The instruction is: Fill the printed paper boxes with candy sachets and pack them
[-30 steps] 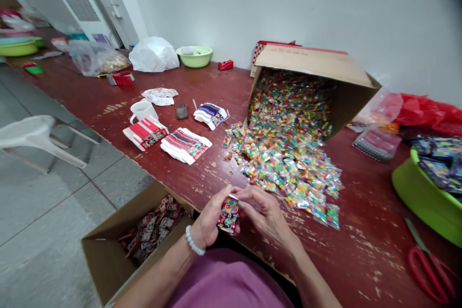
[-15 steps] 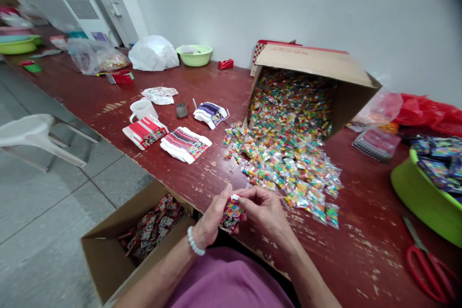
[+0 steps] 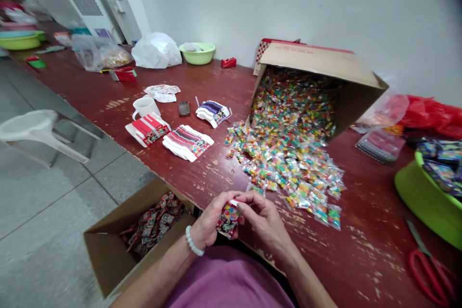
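Observation:
My left hand (image 3: 208, 224) and my right hand (image 3: 263, 218) both pinch one small colourful printed packet (image 3: 227, 217) just above the table's near edge, close to my body. Fingers of both hands are closed on its top. Just beyond my hands lies a spill of several small clear candy bags (image 3: 288, 163), pouring from a cardboard box (image 3: 325, 65) tipped on its side. Below my left wrist an open carton (image 3: 108, 255) holds several dark red packets (image 3: 155, 221).
Stacks of flat printed packets (image 3: 187, 142) (image 3: 147, 129) (image 3: 212, 112) and a white mug (image 3: 144, 106) lie on the red-brown table (image 3: 361, 250). Red scissors (image 3: 431, 274) and a green basin (image 3: 422, 192) sit at right. A white plastic chair (image 3: 32, 130) stands on the floor at left.
My hands stayed at the table edge working the packet's top; my left fingers shifted over it. The view drifted slightly.

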Demonstrator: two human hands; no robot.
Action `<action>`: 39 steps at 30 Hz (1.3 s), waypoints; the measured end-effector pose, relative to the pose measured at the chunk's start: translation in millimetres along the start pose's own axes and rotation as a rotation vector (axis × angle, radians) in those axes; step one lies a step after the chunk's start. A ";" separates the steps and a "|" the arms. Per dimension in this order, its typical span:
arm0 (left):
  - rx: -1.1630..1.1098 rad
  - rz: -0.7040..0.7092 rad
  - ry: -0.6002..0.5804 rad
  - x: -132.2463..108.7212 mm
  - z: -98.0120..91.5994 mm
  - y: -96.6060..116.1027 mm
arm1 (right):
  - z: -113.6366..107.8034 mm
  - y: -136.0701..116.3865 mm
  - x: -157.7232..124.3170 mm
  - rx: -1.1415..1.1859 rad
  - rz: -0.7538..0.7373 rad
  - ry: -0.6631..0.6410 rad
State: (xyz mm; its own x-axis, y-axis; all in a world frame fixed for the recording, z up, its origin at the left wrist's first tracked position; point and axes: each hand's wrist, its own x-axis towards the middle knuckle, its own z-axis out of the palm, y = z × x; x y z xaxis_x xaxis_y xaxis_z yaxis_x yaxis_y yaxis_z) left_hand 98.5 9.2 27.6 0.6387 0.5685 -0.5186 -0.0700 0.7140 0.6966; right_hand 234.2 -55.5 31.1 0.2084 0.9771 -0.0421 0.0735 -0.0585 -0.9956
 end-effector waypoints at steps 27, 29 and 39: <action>-0.279 0.098 -0.026 -0.2 -8.3 12.3 | 32.3 7.4 12.8 -0.694 -0.597 -0.002; -0.141 0.161 0.034 -11.0 -23.5 14.4 | 38.9 9.5 13.3 -0.631 -0.579 -0.025; 1.445 0.439 0.749 -45.5 -147.2 66.6 | 17.2 71.0 14.5 -0.503 -0.391 0.080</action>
State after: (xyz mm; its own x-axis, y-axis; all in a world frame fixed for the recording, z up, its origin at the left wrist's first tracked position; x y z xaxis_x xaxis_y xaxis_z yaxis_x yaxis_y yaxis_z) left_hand -48.0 91.0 24.5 0.2542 0.9670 0.0153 0.8501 -0.2309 0.4734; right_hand 225.6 -42.0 -41.7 0.1441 0.9288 0.3413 0.6033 0.1910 -0.7743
